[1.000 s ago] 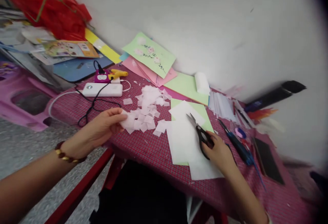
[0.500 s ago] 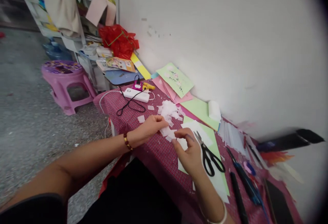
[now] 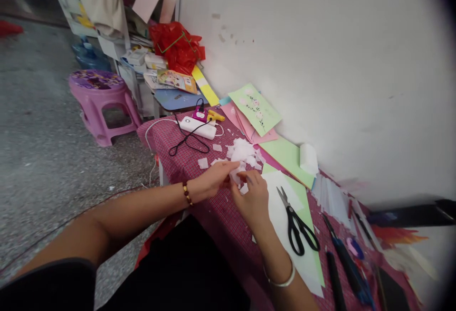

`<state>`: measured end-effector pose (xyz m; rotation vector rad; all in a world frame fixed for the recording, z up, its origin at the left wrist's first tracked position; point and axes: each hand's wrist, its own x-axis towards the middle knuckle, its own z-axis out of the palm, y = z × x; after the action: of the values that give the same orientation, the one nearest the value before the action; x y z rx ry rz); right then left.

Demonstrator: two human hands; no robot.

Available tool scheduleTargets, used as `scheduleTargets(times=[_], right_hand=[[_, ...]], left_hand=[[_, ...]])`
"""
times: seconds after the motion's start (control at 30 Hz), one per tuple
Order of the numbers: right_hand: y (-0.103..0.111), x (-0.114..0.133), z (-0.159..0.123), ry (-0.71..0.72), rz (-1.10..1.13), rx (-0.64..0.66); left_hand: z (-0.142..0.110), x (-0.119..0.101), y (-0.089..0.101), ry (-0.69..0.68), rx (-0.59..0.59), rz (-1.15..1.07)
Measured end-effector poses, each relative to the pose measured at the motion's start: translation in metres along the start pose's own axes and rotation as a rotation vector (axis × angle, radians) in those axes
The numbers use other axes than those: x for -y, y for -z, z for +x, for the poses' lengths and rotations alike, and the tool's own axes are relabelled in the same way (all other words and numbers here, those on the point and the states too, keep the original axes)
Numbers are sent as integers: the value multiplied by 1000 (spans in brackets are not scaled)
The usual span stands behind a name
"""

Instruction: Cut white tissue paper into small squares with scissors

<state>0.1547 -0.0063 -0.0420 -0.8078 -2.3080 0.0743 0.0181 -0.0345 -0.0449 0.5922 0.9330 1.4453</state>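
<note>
Between my hands is a small piece of thin white paper. My left hand pinches it from the left. My right hand has its thumb and bent forefinger closed on its right edge; part of the paper is hidden behind the fingers. Just beyond my fingertips lies a heap of similar white paper pieces, with a few loose squares beside it. To the right of my right hand, black-handled scissors rest with blades slightly apart on white and green sheets.
A white power strip with a black cable stands at the table's left end. Green and pink papers and a white roll lie along the wall. Long-handled tools lie at right. A pink stool stands on the floor.
My right hand has moved left to the paper, and its thumb and forefinger have closed on it. The left hand still pinches the piece. The whole view has shifted slightly.
</note>
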Motion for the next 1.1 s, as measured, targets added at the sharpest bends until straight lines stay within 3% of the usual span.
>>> scheduleTargets(times=[0.07,0.13,0.33,0.5,0.67,0.77,0.93,1.1], right_hand=[[-3,-4,3,-57,62,12],[-5,-8,6,-137,161,17],[-11,-9,14,-257,327,76],[-11,-15,21,-336,373,107],[-10,-33,28,-536,520,73],[-12,-34,31,-495,580,108],[-20,-21,35,-386,529,237],[-22,-38,39,-443,476,147]], left_hand=[[0,-4,5,121,49,-119],[-1,-9,9,158,81,-144],[3,-6,15,-21,16,-21],[13,-2,24,-189,60,274],[21,-15,38,-217,30,461],[24,-20,40,-199,7,469],[26,-20,32,-200,72,498],[38,-22,29,-282,107,605]])
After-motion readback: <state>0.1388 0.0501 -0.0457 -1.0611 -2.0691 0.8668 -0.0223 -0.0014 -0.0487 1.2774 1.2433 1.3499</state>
